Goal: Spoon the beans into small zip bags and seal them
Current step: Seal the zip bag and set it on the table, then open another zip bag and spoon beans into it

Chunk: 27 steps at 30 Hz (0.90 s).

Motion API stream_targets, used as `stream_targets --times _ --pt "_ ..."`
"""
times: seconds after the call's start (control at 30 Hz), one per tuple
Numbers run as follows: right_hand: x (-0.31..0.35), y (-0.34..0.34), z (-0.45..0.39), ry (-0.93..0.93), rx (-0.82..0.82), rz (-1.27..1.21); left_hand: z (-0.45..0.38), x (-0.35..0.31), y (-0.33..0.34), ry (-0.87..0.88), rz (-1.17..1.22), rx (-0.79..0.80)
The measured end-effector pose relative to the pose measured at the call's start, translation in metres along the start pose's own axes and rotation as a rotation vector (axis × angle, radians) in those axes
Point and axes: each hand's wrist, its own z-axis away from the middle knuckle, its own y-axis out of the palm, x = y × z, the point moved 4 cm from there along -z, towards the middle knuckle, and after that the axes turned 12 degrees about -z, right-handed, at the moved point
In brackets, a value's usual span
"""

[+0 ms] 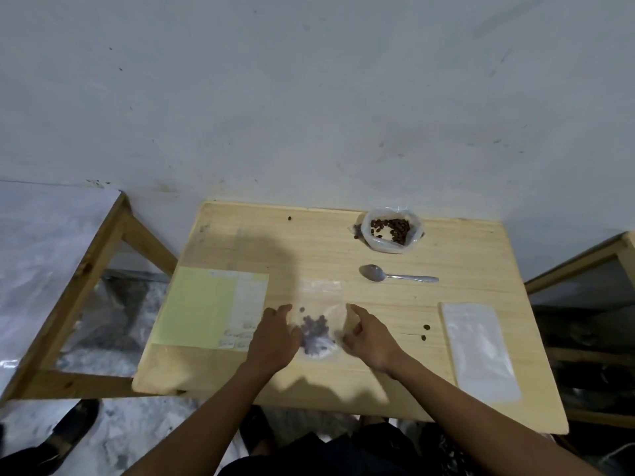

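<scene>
A small clear zip bag [318, 324] lies flat on the wooden table [343, 255], with a clump of dark beans inside its lower half. My left hand [275, 338] rests on the bag's left side, fingers spread. My right hand [369, 338] touches its right edge, fingers curled around the plastic. A metal spoon [395, 274] lies empty behind the bag, bowl to the left. Further back stands an open plastic bag of brown beans [391, 230].
A yellow-green sheet with white labels [209, 307] lies left of the bag. A stack of empty clear zip bags [479, 348] lies at the right edge. Loose beans [426, 328] sit beside my right hand, another [289, 218] near the back. Wooden frames flank the table.
</scene>
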Motion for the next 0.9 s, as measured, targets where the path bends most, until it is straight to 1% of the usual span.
stream_targets --times 0.1,0.2,0.3,0.43,0.53,0.63,0.7,0.8,0.9 --pt "-0.007 -0.033 0.004 0.022 -0.123 0.016 -0.007 -0.034 -0.014 0.071 0.015 -0.107" --pt "-0.023 -0.073 0.012 0.053 -0.257 0.016 -0.017 -0.077 -0.014 0.12 0.109 -0.106" --pt "-0.047 -0.117 0.023 0.106 -0.393 -0.001 -0.025 -0.121 0.002 0.181 0.152 -0.016" --pt "-0.088 -0.166 0.042 0.23 -0.528 0.021 -0.02 -0.179 0.037 0.228 0.162 0.191" --pt "-0.109 -0.184 0.06 0.355 -0.554 0.075 -0.01 -0.209 0.072 0.227 0.154 0.369" --pt "-0.126 -0.189 0.071 0.451 -0.525 0.139 0.003 -0.23 0.102 0.164 0.222 0.545" --pt "-0.138 -0.188 0.075 0.493 -0.502 0.127 0.012 -0.241 0.116 0.111 0.251 0.622" --pt "-0.147 -0.183 0.079 0.518 -0.472 0.111 0.021 -0.251 0.129 0.072 0.279 0.656" --pt "-0.15 -0.181 0.08 0.507 -0.467 0.12 0.028 -0.256 0.133 0.073 0.288 0.638"
